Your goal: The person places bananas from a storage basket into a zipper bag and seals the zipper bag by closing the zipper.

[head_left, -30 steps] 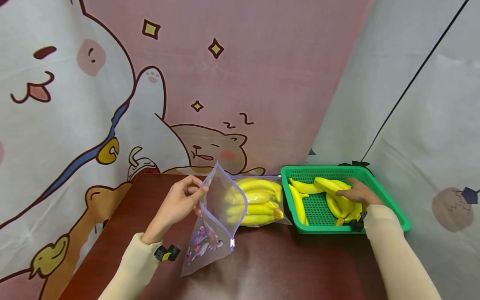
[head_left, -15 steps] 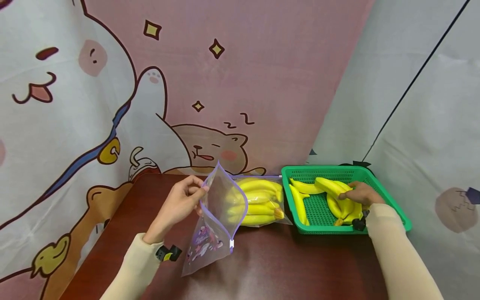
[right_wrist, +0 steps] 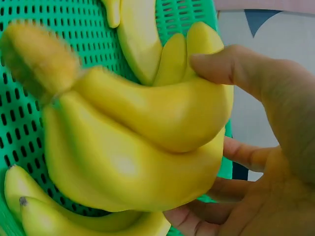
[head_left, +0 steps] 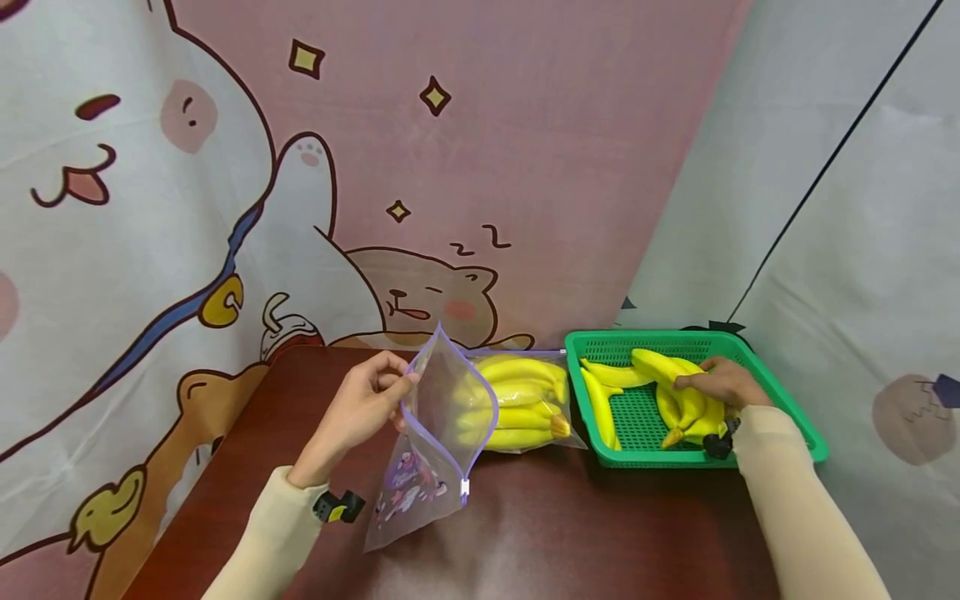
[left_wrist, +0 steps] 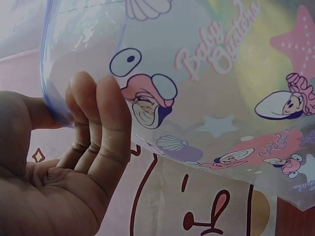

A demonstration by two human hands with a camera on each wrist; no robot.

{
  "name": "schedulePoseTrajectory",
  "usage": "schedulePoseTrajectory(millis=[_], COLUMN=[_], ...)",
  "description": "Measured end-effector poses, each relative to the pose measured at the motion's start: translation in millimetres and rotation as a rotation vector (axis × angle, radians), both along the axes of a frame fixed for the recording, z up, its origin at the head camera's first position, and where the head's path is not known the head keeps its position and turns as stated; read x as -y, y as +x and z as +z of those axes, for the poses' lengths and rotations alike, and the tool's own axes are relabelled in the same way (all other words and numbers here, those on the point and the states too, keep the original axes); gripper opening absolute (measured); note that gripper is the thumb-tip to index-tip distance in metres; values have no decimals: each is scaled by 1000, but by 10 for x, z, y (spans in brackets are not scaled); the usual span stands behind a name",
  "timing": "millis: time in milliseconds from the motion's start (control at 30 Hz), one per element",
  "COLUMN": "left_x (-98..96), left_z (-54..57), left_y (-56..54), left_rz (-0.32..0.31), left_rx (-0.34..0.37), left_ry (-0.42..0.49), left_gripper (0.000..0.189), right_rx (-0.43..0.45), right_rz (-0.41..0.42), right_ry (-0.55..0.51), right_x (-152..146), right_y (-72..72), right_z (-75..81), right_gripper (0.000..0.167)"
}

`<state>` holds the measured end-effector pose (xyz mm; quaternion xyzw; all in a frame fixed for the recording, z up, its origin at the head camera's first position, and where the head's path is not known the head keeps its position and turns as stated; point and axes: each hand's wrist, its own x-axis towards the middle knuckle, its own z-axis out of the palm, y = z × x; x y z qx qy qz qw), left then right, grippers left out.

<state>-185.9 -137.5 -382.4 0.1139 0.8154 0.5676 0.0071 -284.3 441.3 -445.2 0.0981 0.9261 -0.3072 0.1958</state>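
My left hand pinches one side of the mouth of a clear zip bag with a purple edge and a white slider. The bag's mouth gapes wide, and cartoon prints show on its wall in the left wrist view. My right hand grips a bunch of bananas inside the green basket, thumb on top and fingers around the far side. Its stem end points away from the palm in the right wrist view. Other bananas lie at the basket's left side.
A second clear bag, full of bananas, lies between the open bag and the basket. The dark red table ends at a printed cloth backdrop, with another cloth on the right.
My right hand has closed its fingers around the banana bunch, which has shifted slightly in the basket. My left hand and the open bag stay nearly still.
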Motion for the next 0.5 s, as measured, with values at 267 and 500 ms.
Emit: schedulePoseTrajectory(millis=[267, 500], left_x=[-7, -27], left_z=[-2, -11], left_y=[-7, -11], left_rz=[-8, -17], left_rx=[2, 5], left_ry=[6, 21], left_gripper=[20, 18], right_rx=[-10, 39], right_rz=[7, -32], right_ry=[-33, -54], right_x=[10, -33], right_y=[28, 47], right_z=[46, -13], right_gripper=[93, 66])
